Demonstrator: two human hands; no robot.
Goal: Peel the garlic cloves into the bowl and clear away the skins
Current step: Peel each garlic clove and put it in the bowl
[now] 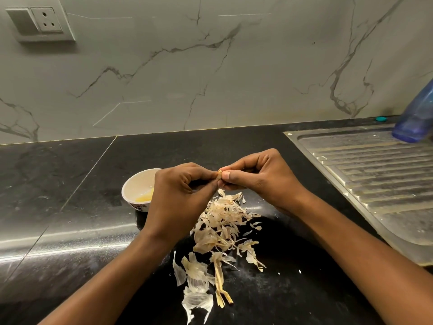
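Note:
A small garlic clove [219,174] is pinched between the fingertips of my left hand [181,195] and my right hand [260,178], held above the black counter. Most of the clove is hidden by my fingers. Just left of my left hand stands a small white bowl [136,184] with pale yellow peeled garlic at its bottom, partly covered by that hand. Below my hands a loose pile of dry garlic skins [220,224] spreads over the counter, with more skins and a stem piece [199,285] nearer to me.
A steel sink drainboard [375,174] fills the right side of the black counter [70,184]. A blue plastic bottle [417,118] stands at its far edge, with a small teal cap [380,118] behind it. The marble wall carries a socket plate [39,22].

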